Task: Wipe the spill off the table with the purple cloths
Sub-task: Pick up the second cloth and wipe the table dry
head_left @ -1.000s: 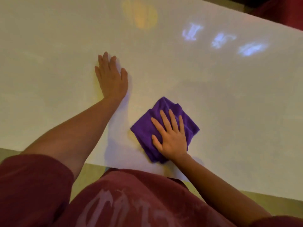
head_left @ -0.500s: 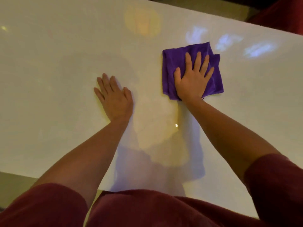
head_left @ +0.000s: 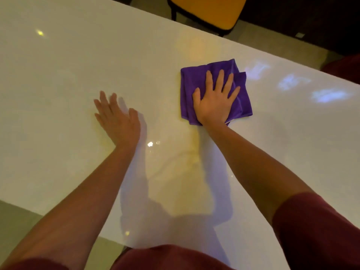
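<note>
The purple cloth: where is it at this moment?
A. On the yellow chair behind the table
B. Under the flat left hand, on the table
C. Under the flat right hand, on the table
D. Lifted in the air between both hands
C: the right hand lies flat, fingers spread, on the purple cloth, which rests on the table; the left hand presses bare tabletop, apart from it.

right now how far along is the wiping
Mid-job. In hand: the right hand presses flat on the folded cloth on the far part of the table, while the left hand rests flat on the bare surface. Done: hard to tell, since glare hides what is already dry. Left: a shiny, yellowish wet-looking patch between the forearms seems to need another pass.
</note>
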The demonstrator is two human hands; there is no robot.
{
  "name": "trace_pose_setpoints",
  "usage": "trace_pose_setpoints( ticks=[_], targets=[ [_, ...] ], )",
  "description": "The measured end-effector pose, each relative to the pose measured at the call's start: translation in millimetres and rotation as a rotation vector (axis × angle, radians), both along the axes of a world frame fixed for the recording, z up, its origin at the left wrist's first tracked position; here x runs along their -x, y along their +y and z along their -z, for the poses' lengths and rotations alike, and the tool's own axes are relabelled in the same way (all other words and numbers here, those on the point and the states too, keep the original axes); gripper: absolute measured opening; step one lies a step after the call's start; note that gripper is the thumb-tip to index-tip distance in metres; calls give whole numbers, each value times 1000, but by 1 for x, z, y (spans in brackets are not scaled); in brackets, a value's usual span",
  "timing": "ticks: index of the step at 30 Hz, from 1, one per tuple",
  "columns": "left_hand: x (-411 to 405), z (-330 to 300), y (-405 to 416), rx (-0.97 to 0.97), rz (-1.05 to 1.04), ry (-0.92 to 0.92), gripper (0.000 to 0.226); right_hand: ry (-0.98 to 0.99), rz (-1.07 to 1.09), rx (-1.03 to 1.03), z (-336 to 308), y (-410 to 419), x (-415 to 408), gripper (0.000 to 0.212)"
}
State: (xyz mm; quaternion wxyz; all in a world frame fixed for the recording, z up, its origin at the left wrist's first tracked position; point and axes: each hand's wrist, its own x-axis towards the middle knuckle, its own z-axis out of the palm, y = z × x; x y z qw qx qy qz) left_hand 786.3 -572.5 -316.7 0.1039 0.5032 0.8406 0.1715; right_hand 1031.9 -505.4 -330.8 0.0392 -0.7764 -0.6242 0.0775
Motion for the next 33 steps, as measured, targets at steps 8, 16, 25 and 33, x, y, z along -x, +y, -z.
trace_pose_setpoints(
  ticks=[8,16,25,33],
  targets=[
    [211,19,30,163,-275,142,69,-38,4,-51,3,44,104,68],
    [220,17,31,128,-233,139,66,-31,-78,-71,8,89,209,68],
    [223,19,30,127,-195,136,75,-15,-339,-20,0,13,268,68],
    [240,-6,-12,13,-66,-89,51,47,-710,122,-15,-168,266,55]
  ],
)
